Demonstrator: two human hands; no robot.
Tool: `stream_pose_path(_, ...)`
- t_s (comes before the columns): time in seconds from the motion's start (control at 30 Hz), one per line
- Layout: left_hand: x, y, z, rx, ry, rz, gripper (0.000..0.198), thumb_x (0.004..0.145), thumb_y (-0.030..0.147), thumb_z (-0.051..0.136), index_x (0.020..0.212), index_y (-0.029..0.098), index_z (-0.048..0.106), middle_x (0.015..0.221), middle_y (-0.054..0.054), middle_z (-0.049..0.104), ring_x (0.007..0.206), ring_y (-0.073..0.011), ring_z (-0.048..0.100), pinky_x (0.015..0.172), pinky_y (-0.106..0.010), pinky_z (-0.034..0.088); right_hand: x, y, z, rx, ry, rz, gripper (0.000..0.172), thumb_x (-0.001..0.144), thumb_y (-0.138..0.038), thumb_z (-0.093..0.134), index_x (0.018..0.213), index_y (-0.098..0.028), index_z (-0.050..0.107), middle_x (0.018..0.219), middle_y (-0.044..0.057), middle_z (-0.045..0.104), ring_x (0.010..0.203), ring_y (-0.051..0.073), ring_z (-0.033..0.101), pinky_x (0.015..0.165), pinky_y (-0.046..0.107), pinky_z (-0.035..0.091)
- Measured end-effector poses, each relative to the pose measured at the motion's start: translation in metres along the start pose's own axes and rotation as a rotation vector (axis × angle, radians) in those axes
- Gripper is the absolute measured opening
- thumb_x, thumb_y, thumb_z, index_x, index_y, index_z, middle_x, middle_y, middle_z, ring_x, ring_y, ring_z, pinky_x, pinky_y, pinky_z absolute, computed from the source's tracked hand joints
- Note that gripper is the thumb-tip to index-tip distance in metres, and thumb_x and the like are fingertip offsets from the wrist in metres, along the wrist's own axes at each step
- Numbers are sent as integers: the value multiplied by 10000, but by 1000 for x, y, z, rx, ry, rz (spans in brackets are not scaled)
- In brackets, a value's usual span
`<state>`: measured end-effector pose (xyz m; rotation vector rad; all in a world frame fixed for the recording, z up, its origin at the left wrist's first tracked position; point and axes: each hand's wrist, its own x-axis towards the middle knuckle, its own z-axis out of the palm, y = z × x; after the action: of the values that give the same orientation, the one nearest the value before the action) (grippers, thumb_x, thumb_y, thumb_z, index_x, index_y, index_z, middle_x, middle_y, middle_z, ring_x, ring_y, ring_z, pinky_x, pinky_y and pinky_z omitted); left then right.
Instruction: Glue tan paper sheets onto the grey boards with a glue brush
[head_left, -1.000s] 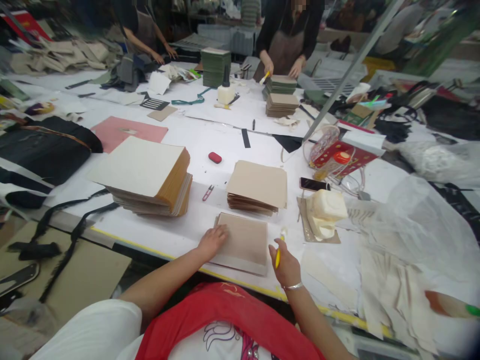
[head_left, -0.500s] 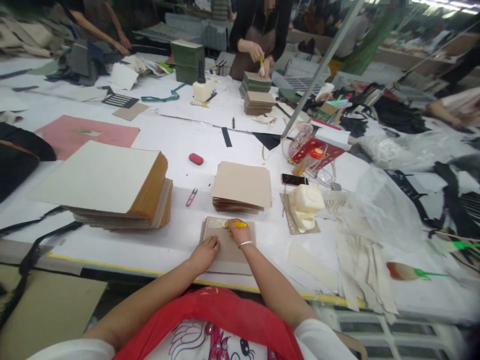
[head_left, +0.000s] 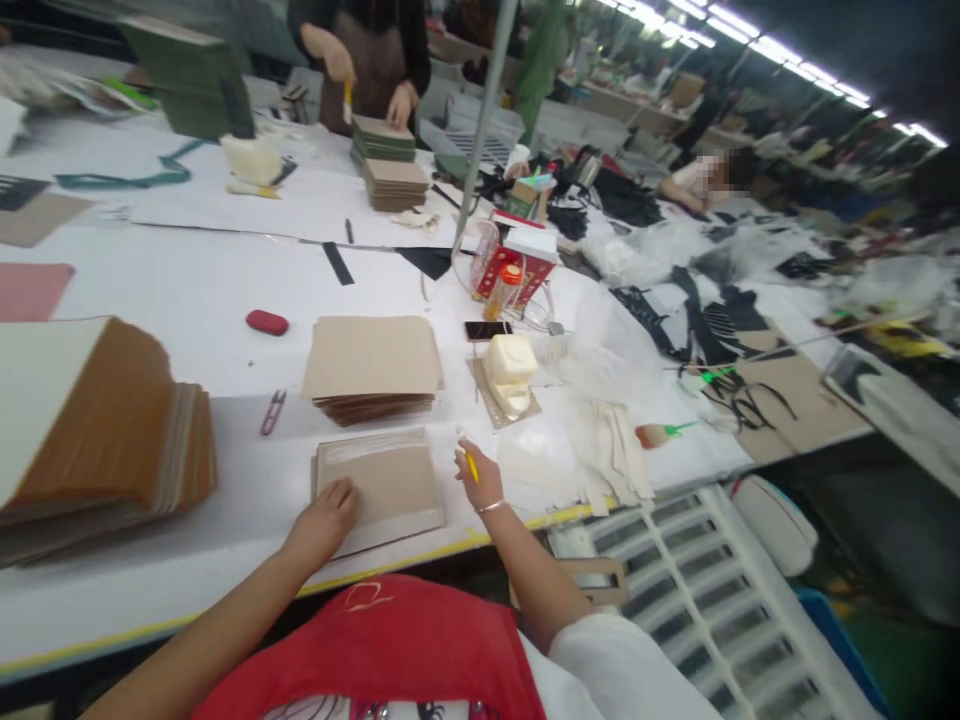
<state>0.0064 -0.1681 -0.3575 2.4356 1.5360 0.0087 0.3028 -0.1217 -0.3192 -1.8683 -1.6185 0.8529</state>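
Observation:
My right hand (head_left: pixel 478 478) is closed around the yellow handle of a glue brush (head_left: pixel 471 463), held just to the right of a thin pile of grey-brown boards (head_left: pixel 397 490). The bristle end points away from me. A glossy wet-looking band runs along the far and right edges of the top board. My left hand (head_left: pixel 330 515) lies on the board's left side, fingers resting flat. Beyond is a taller stack of beige boards (head_left: pixel 375 355). To the right of that stack, a cream glue container (head_left: pixel 512 370) stands on a smeared board.
A big stack of brown-edged boards (head_left: pixel 142 420) fills the left. Thread snips (head_left: pixel 273 412) and a red oval case (head_left: pixel 267 322) lie nearby. A phone (head_left: pixel 487 330), cloth strips (head_left: pixel 611 445) and a metal pole (head_left: pixel 484 130) are rightward. Across the table a person works with a brush.
My view has swung to the right. My right hand with the brush has gone from the top of the board to beyond its right edge; my left hand stays on the board.

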Motion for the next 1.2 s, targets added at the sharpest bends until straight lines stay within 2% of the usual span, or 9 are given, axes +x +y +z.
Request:
stream_pose_path(0.07,1,-3,6,27,5,27,334,826,255,383,1100,118,518,1266,-149,441,1200,-266,374,994,-391,325,-12,29,-14,-248,60,5,343,880,-352,326,1151,-201,473,813,30,617,629,111,564,634,231,435)
stream_pose_path(0.17,1,-2,10,27,10,27,325,823,260,383,1088,138,527,1263,-130,450,1203,-261,372,1000,-396,317,-21,72,-26,-588,158,100,294,878,-290,343,1084,-155,502,818,82,579,752,167,528,663,261,394)
stream_pose_path(0.23,1,0,9,8,11,4,313,819,259,385,1077,161,531,1261,-110,458,1204,-252,371,1005,-396,312,-23,93,-25,-706,177,96,252,860,-237,376,1047,-141,515,814,98,548,803,187,490,690,276,376)
stream_pose_path(0.33,1,3,7,-2,6,-30,310,814,256,392,1080,169,525,1265,-101,456,1204,-244,374,1006,-389,314,-28,109,-13,-747,132,7,263,835,-133,370,1050,-143,520,811,101,531,821,195,459,724,295,363)
stream_pose_path(0.63,2,8,1,-7,7,-61,322,774,222,453,1079,144,520,1273,-140,447,1196,-246,389,998,-391,328,-34,101,6,-603,-24,-2,334,840,-135,353,1144,-160,491,829,71,581,779,163,518,698,252,383)
stream_pose_path(0.8,-1,6,0,-18,9,-44,387,749,250,497,1111,114,506,1298,-165,414,1212,-272,366,1008,-395,311,-50,89,35,-559,21,-248,305,849,-176,361,1116,-151,505,968,111,558,905,190,487,770,291,396)
stream_pose_path(0.9,-2,5,0,-41,6,-38,401,745,247,505,1121,107,501,1304,-172,404,1217,-276,358,1011,-395,308,-59,82,45,-568,13,-335,296,836,-134,349,1061,-161,540,902,106,552,882,200,460,774,312,391)
stream_pose_path(1.0,-1,4,-2,-47,-8,-43,403,746,240,493,1129,116,493,1311,-166,396,1223,-272,350,1006,-402,311,-61,78,46,-595,-19,-329,288,821,-119,356,1008,-152,572,777,89,532,804,198,444,744,307,387)
stream_pose_path(1.2,0,3,-8,-41,-62,-33,435,748,265,490,1152,104,479,1316,-175,382,1227,-276,341,1007,-400,300,-58,76,40,-477,-5,-145,296,820,-133,360,1030,-170,565,797,63,562,773,164,496,717,261,400)
